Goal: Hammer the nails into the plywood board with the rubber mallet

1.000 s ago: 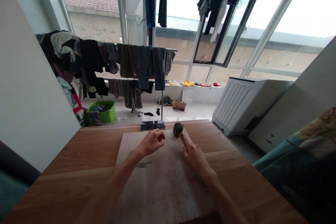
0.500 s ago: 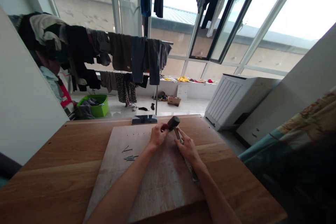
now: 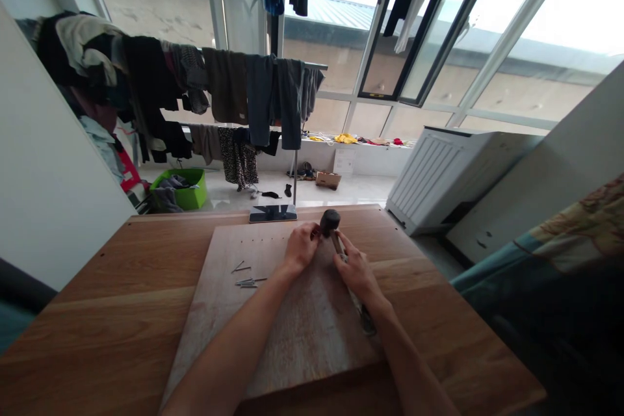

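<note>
My right hand (image 3: 353,268) grips the handle of a hammer with a dark round head (image 3: 330,221), the head low over the far part of a wooden board (image 3: 302,331). My left hand (image 3: 302,246) is pinched together right beside the hammer head, fingers closed on something small that I cannot make out. Several loose nails (image 3: 249,281) lie on the board to the left of my hands. A row of small dots (image 3: 256,241) runs along the board's far edge.
The board lies on a wooden table (image 3: 112,312). A phone (image 3: 273,213) rests at the table's far edge. Beyond are a clothes rack with hanging garments (image 3: 253,97), a green basket (image 3: 180,188), a white cabinet (image 3: 448,175) and a patterned cushion (image 3: 575,240) at right.
My left hand moved from the board toward the hammer head and pinched shut beside it. My right hand took a firmer hold on the handle; the hammer head lifted, then came lower.
</note>
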Demonstrator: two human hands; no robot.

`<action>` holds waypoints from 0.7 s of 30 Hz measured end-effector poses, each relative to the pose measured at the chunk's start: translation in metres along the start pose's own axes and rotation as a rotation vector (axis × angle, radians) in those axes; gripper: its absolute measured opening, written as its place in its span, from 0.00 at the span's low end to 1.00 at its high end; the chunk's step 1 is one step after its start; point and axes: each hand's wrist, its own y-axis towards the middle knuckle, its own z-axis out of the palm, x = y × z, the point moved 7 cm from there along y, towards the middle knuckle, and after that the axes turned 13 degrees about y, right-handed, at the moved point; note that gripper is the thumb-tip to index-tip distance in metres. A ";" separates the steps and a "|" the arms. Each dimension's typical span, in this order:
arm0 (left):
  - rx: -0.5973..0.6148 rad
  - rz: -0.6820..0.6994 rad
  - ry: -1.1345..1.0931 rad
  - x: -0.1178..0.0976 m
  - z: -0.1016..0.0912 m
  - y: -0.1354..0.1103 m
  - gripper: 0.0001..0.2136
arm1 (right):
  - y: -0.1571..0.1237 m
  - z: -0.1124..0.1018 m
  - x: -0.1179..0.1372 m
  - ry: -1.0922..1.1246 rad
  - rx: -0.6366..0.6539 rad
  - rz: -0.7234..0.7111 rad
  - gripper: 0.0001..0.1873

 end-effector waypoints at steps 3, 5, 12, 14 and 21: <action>0.002 0.002 0.036 -0.001 0.000 0.000 0.08 | 0.000 -0.002 -0.001 0.049 -0.012 0.038 0.34; 0.011 -0.004 0.054 -0.001 0.000 0.000 0.08 | -0.001 -0.002 0.000 0.058 -0.012 0.048 0.34; 0.013 -0.018 0.142 -0.002 -0.001 0.001 0.07 | -0.001 -0.003 0.002 0.029 -0.014 0.037 0.35; 0.032 -0.031 0.172 -0.003 -0.001 0.000 0.08 | 0.000 -0.003 0.002 0.039 -0.018 0.035 0.35; 0.076 -0.040 0.356 -0.010 -0.004 -0.005 0.09 | -0.001 -0.003 0.004 0.025 -0.018 0.023 0.34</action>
